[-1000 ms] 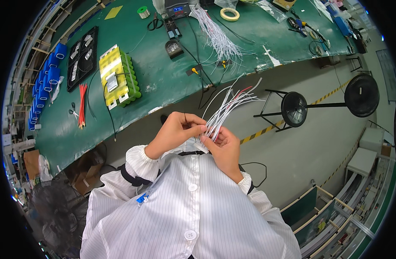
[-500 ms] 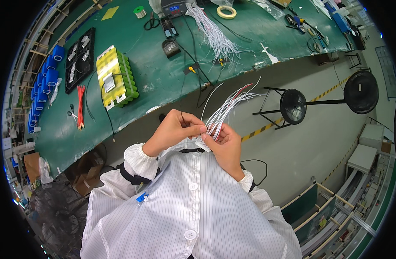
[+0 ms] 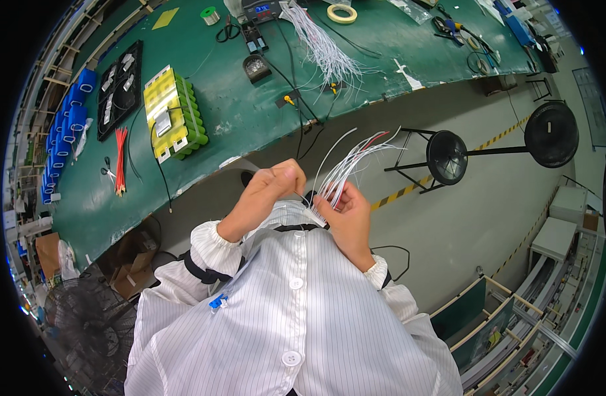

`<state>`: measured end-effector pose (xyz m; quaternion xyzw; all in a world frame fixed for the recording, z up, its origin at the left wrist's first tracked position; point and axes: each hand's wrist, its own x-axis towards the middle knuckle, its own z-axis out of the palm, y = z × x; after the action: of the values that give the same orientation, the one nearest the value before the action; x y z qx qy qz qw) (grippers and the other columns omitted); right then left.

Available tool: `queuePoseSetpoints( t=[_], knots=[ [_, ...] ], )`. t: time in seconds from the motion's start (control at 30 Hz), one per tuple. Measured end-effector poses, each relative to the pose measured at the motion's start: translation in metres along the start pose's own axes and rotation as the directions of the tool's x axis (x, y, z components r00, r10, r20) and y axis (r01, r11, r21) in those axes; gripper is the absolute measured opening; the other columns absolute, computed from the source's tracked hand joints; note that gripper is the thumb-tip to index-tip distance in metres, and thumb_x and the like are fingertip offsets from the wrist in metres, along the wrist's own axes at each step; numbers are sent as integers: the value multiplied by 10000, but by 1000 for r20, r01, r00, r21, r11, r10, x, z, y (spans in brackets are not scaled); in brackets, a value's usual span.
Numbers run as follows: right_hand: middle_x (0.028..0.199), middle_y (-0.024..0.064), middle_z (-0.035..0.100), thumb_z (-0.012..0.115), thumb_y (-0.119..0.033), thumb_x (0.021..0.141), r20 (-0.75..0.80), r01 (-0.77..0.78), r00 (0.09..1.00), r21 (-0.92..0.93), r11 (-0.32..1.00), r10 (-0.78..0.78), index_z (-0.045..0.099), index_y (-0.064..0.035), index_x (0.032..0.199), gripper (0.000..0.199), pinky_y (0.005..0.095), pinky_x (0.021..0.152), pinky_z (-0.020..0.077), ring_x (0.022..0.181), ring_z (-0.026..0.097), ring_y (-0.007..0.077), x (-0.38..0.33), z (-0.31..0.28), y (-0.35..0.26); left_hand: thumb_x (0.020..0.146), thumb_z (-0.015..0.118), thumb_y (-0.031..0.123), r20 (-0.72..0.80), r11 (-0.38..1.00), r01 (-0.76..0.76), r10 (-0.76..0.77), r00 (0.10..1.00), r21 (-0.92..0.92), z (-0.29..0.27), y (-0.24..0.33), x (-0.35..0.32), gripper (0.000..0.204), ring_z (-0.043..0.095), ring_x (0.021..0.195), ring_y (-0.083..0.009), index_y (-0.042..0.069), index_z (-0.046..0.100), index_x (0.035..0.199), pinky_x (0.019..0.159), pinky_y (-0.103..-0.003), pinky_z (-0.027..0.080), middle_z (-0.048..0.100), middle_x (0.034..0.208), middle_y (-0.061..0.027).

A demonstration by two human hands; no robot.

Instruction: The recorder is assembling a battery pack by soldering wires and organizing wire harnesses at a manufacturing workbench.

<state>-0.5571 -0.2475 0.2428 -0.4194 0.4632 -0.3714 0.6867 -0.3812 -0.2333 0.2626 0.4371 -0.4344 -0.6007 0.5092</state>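
In front of my chest my right hand (image 3: 348,221) is closed round a bundle of thin white wires (image 3: 346,168), with a red one among them. Their loose ends fan out up and to the right. A white connector (image 3: 317,216) sits at the lower end of the bundle, beside my right thumb. My left hand (image 3: 266,195) is raised just left of the bundle, its thumb and fingers pinched together. A thin line runs from that pinch toward the connector, but I cannot make out what it is.
Beyond my hands the green workbench (image 3: 237,125) holds a yellow-and-green battery pack (image 3: 174,119), red wires (image 3: 121,162), scissors (image 3: 108,171), a black tray (image 3: 119,89) and a large heap of white wires (image 3: 322,46). Black stools (image 3: 446,157) stand at right, a fan (image 3: 85,330) at lower left.
My left hand has drawn up and left, away from the connector, its fingers still pinched. My right hand stays on the wires, and the bundle has shifted slightly.
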Motion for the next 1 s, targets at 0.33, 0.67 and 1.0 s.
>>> queuePoseSetpoints(
  t=[0.33,0.67,1.0],
  knots=[
    [877,63,650,685,-9,818,-37,28,999,67,997,-26,579,36,967,188,216,700,507,779,611,86,-1,-5,6,1016,368,370,22,876,191,-203,979,-444,-4,6,-19,437,237,478,-53,48,454,733,449,-228,230,312,578,40],
    [931,80,663,684,-9,820,36,0,999,92,996,-3,596,45,1026,231,236,745,514,815,624,98,-9,0,-3,859,647,78,-86,929,186,-167,982,321,16,21,-3,163,427,573,-6,-41,670,968,499,-183,335,576,701,24],
    [924,68,667,670,0,824,77,32,996,77,996,-38,621,42,1036,222,223,726,516,810,631,94,-13,-1,-1,837,679,55,-94,916,207,-186,978,344,14,16,-3,151,564,702,-32,-60,678,935,597,-187,457,669,812,-48]
  ],
)
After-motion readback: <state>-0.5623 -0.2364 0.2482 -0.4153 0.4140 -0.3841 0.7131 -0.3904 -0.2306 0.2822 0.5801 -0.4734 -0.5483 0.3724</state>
